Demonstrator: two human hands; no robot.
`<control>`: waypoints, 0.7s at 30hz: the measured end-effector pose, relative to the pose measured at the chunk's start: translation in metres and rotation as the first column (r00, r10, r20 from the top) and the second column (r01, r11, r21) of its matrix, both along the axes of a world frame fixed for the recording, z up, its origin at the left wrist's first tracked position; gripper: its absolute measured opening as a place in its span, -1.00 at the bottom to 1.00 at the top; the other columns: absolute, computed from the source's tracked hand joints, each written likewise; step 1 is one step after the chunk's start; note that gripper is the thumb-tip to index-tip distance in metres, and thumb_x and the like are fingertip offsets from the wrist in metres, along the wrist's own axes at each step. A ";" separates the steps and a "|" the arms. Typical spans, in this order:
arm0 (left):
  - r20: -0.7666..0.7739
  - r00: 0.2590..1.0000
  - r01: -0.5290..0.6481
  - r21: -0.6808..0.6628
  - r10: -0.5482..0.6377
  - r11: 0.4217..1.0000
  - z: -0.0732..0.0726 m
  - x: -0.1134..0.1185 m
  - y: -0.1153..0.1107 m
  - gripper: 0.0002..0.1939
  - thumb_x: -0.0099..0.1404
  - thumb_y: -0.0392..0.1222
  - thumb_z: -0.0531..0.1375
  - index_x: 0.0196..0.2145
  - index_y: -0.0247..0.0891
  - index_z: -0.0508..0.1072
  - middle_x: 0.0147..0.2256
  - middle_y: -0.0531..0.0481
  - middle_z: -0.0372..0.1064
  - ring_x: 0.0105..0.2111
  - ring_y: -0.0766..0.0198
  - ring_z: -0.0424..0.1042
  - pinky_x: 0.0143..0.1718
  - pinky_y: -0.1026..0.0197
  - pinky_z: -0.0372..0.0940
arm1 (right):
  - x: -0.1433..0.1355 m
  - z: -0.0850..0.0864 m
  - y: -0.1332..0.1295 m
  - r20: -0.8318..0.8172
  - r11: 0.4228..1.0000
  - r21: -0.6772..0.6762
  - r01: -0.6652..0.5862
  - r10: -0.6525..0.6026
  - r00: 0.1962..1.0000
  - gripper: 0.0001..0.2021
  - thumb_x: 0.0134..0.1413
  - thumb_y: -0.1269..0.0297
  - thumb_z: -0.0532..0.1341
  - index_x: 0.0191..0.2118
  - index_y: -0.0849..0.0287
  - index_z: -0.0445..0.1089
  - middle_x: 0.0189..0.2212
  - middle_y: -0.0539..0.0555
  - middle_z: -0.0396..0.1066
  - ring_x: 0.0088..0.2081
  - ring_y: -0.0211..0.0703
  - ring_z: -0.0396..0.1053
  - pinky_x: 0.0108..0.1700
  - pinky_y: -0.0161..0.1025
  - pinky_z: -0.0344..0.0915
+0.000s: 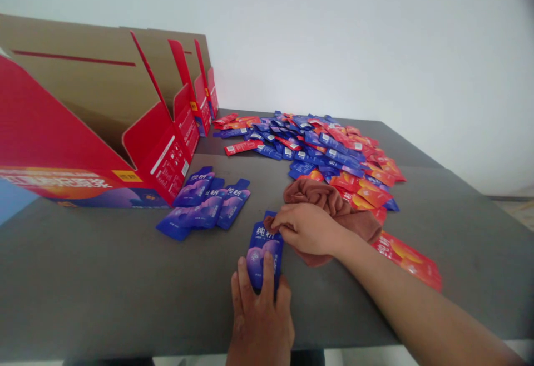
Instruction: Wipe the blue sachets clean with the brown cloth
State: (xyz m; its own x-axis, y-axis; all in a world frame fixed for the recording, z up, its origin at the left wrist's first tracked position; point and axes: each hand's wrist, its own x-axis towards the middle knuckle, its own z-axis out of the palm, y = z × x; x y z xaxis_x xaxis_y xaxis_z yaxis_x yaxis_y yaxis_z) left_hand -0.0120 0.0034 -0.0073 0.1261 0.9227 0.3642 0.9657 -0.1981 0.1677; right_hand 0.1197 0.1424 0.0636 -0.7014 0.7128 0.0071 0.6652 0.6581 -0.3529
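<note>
A blue pouch with purple fruit on its front lies flat on the dark table. My left hand holds its lower end against the table, fingers a little apart, one on the face and others at the edges. Pinched in my right hand is a bunched brown cloth, a corner of it touching the pouch's top near the spout end. The rest of the cloth trails behind and below that hand. Under my right forearm lies a red pouch, partly covered.
Several blue pouches overlap to the left, beside open red cartons standing in a row. A large mixed heap of blue and red pouches spreads across the back. Behind stands a white wall.
</note>
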 end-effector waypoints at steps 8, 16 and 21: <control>0.006 1.000 -0.010 0.013 0.010 1.000 -0.001 0.000 0.000 -0.68 -0.01 -0.12 0.29 -0.22 -0.11 0.49 0.10 -0.02 0.23 0.12 -0.32 0.07 0.04 -0.28 0.19 | 0.000 0.006 -0.008 -0.055 0.971 -0.036 -0.237 0.235 0.970 -0.75 0.05 0.44 0.09 -0.19 0.14 0.46 -0.28 0.03 0.43 -0.26 -0.24 0.35 -0.22 -0.32 0.18; 0.014 1.000 -0.006 -0.005 0.006 1.000 0.002 0.000 0.000 -0.68 -0.03 -0.16 0.30 -0.24 -0.12 0.49 0.09 -0.02 0.24 0.10 -0.34 0.09 0.04 -0.29 0.17 | 0.000 0.003 -0.003 -0.026 0.992 -0.019 -0.128 0.128 0.991 -0.74 0.08 0.43 0.08 -0.17 0.13 0.45 -0.26 0.04 0.44 -0.23 -0.21 0.36 -0.20 -0.29 0.19; 0.015 1.000 -0.007 -0.007 0.007 1.000 0.002 0.000 0.000 -0.66 -0.05 -0.17 0.33 -0.24 -0.12 0.49 0.09 -0.05 0.25 0.09 -0.34 0.11 0.04 -0.29 0.17 | 0.002 -0.001 0.004 0.010 0.999 0.037 -0.005 0.005 1.000 -0.74 0.11 0.41 0.05 -0.17 0.17 0.45 -0.25 0.07 0.45 -0.20 -0.18 0.36 -0.16 -0.27 0.18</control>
